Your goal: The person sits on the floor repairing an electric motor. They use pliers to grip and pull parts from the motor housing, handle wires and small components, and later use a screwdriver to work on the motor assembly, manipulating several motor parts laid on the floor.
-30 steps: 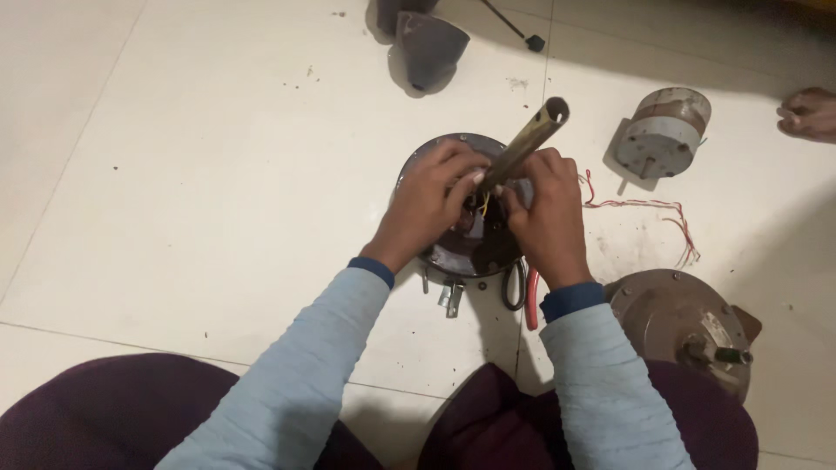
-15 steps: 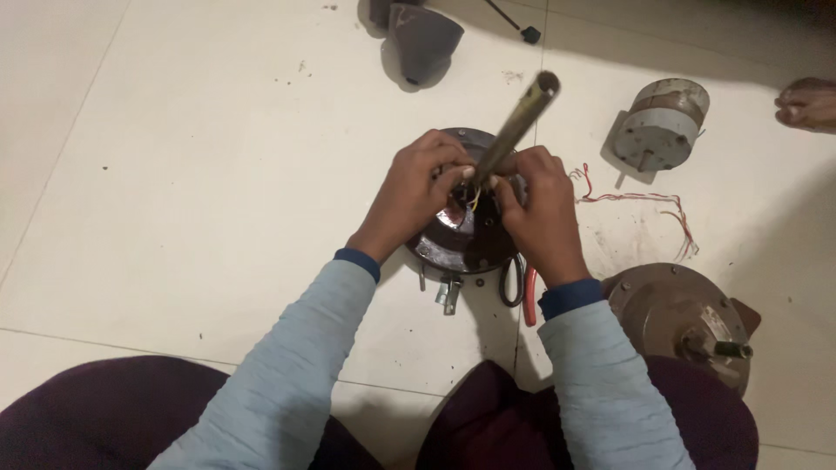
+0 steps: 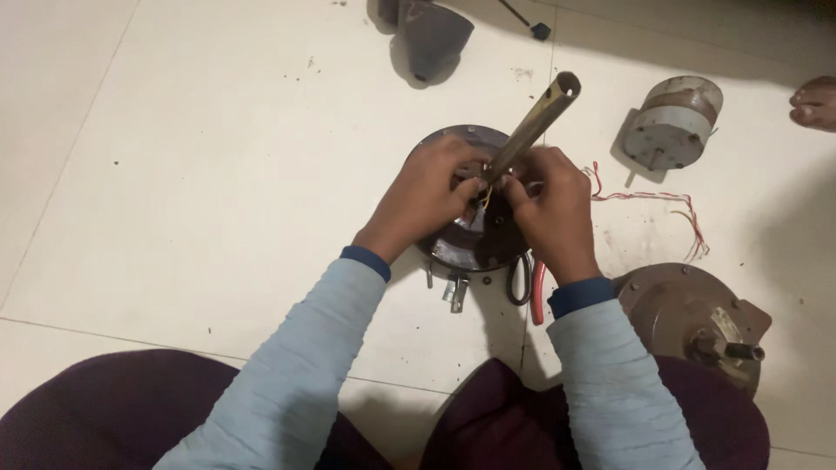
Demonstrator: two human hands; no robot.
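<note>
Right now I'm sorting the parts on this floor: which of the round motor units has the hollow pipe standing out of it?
The dark motor unit under both hands, in the middle. The grey one and the brown one have none.

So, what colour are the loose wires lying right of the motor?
Red and white wires, clearest in the head view.

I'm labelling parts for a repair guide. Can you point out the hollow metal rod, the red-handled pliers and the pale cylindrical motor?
hollow metal rod (image 3: pixel 533 124), head view, mid-shaft.
red-handled pliers (image 3: pixel 538 294), head view, red handle.
pale cylindrical motor (image 3: pixel 670 122), head view, side wall.
</note>
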